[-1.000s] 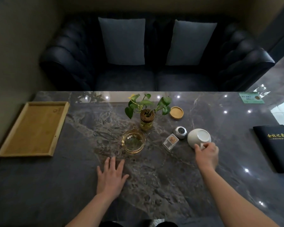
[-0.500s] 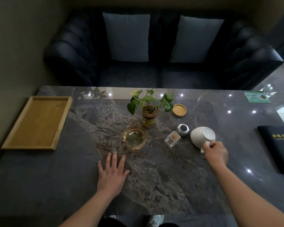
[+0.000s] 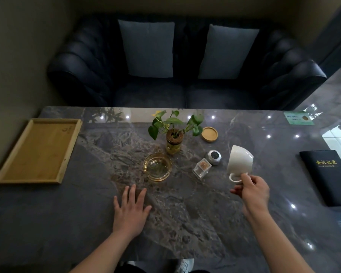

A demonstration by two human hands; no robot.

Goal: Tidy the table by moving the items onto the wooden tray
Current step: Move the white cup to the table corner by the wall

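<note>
From the head view, my right hand [image 3: 252, 189] pinches the handle of the white cup [image 3: 239, 163], holding it tipped above the marble table [image 3: 185, 223]. My left hand [image 3: 130, 209] lies flat, fingers spread, near the glass ashtray [image 3: 157, 166]. The wooden tray [image 3: 37, 151] sits bare at the table's left edge, well apart.

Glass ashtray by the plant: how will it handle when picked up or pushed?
The glass ashtray looks thick-walled, so probably heavy for its size. It sits low and wide, so unlikely to tip. On the glossy marble table it would likely slide when pushed. Smooth glass may be slippery and could chip.
</note>
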